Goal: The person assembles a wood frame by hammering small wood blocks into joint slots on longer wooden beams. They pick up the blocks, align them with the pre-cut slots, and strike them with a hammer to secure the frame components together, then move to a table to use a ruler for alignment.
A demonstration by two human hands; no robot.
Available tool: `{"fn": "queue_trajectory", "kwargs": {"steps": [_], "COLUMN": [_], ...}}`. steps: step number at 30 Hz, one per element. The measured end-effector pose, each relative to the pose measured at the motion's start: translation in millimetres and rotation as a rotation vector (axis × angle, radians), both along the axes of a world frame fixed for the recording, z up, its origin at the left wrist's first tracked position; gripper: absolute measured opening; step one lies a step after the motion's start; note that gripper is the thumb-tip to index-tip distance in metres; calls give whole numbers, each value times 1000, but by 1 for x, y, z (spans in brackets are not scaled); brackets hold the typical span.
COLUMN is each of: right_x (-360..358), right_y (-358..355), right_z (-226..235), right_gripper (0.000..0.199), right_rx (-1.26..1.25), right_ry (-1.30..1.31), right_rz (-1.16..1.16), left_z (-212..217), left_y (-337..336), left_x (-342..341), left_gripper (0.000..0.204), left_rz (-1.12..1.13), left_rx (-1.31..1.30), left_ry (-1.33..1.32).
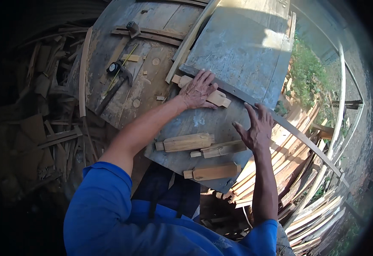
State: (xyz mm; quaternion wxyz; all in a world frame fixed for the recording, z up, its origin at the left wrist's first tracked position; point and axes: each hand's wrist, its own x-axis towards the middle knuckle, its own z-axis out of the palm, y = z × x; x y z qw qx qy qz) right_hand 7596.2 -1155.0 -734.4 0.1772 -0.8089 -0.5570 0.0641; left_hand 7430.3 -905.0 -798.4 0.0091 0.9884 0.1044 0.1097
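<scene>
Head view: left hand (199, 88) flat, fingers spread, pinning a tenoned wooden block (217, 98) on the grey tabletop (237, 51); right hand (254, 128) open on a long strip (254, 102). Block likely light, rigid; grip its sides.

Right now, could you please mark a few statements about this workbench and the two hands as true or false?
1. The left hand lies flat on a wooden block. True.
2. The right hand grips a hammer. False: it rests open-fingered by the long dark strip; the hammer lies untouched on the round wooden table.
3. Three more wooden blocks lie on the grey board near the person. True.
4. The tape measure sits on the grey board. False: it is on the wooden table, beside the hammer.
</scene>
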Motion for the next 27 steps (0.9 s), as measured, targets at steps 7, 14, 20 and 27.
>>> {"fn": "queue_trajectory", "kwargs": {"steps": [7,14,20,27], "right_x": [-175,-116,-75,-82], "right_y": [1,10,89,116], "right_z": [-41,62,-17,-76], "right_gripper": [53,66,58,51], "right_rx": [-236,43,-26,268], "right_ry": [-162,88,-189,-251], "right_rz": [357,159,-4,-57], "left_z": [8,5,58,37], "left_y": [-45,-37,-76,1], "left_x": [-45,-105,-114,-48], "left_gripper": [76,20,29,110], "left_rz": [-81,-249,121,-191], "left_rx": [-174,-737,-785,-228], "left_ry": [-83,-380,-228,-243]}}
